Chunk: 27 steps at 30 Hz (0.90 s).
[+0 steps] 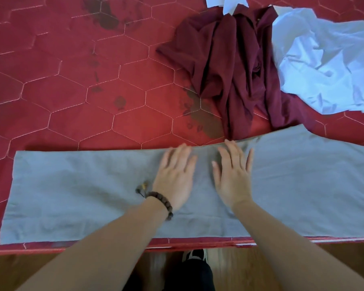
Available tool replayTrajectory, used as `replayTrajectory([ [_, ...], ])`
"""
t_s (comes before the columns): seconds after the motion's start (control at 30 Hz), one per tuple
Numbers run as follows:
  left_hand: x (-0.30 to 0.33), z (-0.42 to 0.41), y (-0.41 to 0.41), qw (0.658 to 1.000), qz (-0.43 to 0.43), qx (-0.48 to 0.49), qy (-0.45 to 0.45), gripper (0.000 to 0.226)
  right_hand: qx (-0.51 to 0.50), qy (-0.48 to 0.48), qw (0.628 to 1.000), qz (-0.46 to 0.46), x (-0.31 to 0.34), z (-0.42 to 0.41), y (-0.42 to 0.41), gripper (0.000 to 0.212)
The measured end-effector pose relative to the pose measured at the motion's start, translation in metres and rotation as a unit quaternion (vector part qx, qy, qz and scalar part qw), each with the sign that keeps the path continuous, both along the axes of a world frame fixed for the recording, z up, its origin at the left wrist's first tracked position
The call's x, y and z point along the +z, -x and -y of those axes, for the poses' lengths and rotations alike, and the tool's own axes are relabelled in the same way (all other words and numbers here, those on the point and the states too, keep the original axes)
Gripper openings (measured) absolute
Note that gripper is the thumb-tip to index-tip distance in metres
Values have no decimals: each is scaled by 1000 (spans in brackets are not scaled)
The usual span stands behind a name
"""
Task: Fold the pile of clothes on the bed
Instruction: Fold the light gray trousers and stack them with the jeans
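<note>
Bed [72,70] fills the frame; grey trousers [82,196] lie flat along the lower edge, maroon shirt [229,59] and pale blue garment [323,70] are crumpled upper right. Left hand [174,175] and right hand [232,175] lie flat mid-trousers, fingers spread, gripping nothing. Fabric looks light, limp, non-slippery; probably best to pinch the hem corners at far left.

Head cam looks steeply down, close over bed [72,80] edge, slightly blurred, prob. wide-angle.

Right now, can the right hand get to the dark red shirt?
Probably yes. The right hand lies flat on the grey garment, and the dark red shirt sits just beyond its fingertips with nothing between.
</note>
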<state>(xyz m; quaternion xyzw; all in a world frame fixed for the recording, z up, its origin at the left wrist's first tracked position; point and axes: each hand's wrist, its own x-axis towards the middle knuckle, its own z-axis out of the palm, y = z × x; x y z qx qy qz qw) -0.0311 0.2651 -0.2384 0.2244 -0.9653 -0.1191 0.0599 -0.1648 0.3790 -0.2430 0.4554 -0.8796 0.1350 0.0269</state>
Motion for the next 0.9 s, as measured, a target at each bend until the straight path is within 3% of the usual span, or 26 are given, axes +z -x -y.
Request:
replayTrajectory([
  [0.1,-4,-33,-8,993,90,-73,-22,58,-9,-89,996,32,-7,-24,-30,55],
  [0.33,-7,-4,-52,988,145,6,-49,64,-71,-202,975,55,-6,-5,-66,64],
  [0.6,-2,63,-154,980,166,97,-51,62,-11,-218,974,60,-2,75,-166,68],
  [0.9,-2,142,-281,960,189,202,-37,61,123,-190,972,64,0,177,-293,60],
])
